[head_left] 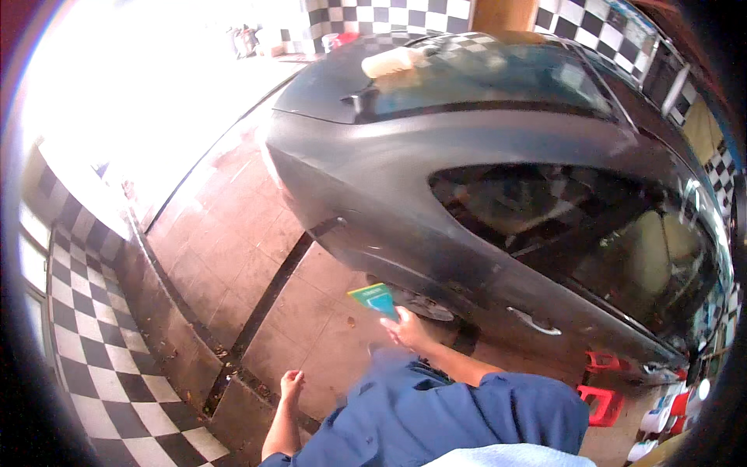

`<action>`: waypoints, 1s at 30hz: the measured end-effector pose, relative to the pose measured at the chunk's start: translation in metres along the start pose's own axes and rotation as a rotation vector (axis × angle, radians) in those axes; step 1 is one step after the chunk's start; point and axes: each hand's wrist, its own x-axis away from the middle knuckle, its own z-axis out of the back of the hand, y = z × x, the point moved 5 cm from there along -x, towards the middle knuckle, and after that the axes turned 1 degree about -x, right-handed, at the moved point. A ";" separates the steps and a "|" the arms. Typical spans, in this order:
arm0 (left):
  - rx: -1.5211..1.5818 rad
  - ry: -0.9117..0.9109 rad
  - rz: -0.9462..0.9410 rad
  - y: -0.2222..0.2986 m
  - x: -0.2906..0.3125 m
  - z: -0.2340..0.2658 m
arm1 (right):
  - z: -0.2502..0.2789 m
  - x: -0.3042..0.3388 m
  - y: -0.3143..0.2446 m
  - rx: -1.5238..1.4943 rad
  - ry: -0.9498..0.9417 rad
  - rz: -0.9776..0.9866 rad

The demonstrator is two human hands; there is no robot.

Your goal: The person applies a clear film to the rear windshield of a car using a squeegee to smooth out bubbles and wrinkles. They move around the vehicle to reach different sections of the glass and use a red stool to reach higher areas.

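My right hand (411, 330) is closed around the narrow end of a teal, fan-shaped squeegee (377, 298) with a yellow edge. It is held beside the car's rear wheel (428, 306), apart from the bodywork. Low on the left, over the floor, my left hand (292, 384) hangs with its fingers curled in and nothing visible in them. A dark grey car (373, 175) fills the middle and right, its side window (537, 202) facing me. On its rear glass lies a pale beige, rolled-looking thing (391, 64), perhaps a cloth.
A dark drain channel (272, 296) crosses the reddish tiled floor (226, 210). Black-and-white checkered wall (101, 335) runs along the left. Red plastic stools (603, 405) and several paint-like buckets (657, 420) stand at the lower right, beside the car. Glare washes out the far left.
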 end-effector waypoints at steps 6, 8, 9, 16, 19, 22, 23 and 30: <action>0.374 0.159 0.149 -0.068 -0.005 0.083 | -0.125 -0.147 -0.068 0.075 -0.274 0.132; 0.394 0.205 0.251 -0.082 0.001 0.095 | -0.164 -0.190 -0.092 0.147 -0.339 0.102; 0.376 0.232 0.314 -0.089 0.002 0.101 | -0.182 -0.207 -0.109 0.197 -0.334 0.066; 0.308 0.285 0.453 -0.047 -0.097 0.186 | -0.296 -0.396 -0.072 0.268 -0.306 0.078; 0.193 0.181 0.309 0.035 -0.226 0.255 | -0.352 -0.481 -0.064 0.083 -0.294 -0.148; -0.298 0.044 0.097 0.214 -0.359 0.281 | -0.410 -0.544 -0.118 -0.006 -0.219 -0.117; -0.068 -0.106 0.003 0.259 -0.404 0.275 | -0.432 -0.562 -0.145 -0.040 -0.162 -0.085; 0.381 -0.576 -0.289 0.569 -0.670 0.243 | -0.563 -0.801 -0.211 0.137 -0.120 0.270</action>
